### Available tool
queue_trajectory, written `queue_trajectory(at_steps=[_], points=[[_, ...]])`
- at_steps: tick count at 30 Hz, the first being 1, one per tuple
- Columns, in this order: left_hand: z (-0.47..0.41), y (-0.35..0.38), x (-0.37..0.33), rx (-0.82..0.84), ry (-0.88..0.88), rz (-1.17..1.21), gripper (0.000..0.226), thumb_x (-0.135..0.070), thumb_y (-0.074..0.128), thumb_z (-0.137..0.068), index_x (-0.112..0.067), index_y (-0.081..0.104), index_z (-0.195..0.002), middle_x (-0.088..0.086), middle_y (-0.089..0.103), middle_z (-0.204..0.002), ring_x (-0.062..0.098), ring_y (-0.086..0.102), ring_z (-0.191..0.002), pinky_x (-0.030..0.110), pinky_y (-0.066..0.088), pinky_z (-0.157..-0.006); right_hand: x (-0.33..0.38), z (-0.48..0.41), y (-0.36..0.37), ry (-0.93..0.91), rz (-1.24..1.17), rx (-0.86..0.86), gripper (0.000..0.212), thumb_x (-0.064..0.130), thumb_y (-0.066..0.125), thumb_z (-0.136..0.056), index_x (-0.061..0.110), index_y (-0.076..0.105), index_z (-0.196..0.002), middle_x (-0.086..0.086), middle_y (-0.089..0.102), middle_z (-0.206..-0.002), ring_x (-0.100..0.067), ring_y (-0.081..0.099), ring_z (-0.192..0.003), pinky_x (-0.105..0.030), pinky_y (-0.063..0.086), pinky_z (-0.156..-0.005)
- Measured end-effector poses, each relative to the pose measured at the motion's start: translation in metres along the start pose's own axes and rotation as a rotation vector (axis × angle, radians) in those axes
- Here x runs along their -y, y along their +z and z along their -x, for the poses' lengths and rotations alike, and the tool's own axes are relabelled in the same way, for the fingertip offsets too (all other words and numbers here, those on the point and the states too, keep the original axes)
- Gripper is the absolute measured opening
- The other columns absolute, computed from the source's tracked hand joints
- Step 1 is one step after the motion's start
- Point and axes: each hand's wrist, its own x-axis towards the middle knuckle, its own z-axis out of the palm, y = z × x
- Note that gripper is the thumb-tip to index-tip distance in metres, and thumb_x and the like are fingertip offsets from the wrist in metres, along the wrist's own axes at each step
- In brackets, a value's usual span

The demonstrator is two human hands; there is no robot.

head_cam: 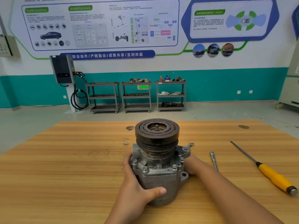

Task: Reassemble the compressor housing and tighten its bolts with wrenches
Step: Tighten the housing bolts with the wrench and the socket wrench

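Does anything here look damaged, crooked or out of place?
Nothing serious stands out. The compressor stands upright on the table, the left hand grips it, and the screwdriver lies apart to the right. Only brownish grime shows under the pulley.

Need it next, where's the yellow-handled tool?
Head view, far right on the table: the yellow-handled tool lies right of the slim metal bar.
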Motion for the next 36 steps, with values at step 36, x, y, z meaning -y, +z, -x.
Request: queue_trajectory(at_steps=[36], points=[[-0.050,0.024,0.008,0.142,-0.012,-0.117,0.132,-0.020,0.088,-0.063,-0.038,-0.016,-0.144,-0.009,0.035,-0.141,0.010,0.039,-0.127,0.022,0.032,-0.102,0.019,0.070,0.038,0.142,-0.363,-0.482,0.055,0.044,0.068,-0.082,0.025,0.050,-0.130,0.005,0.064,-0.117,-0.014,0.058,-0.106,-0.025,0.045,-0.077]])
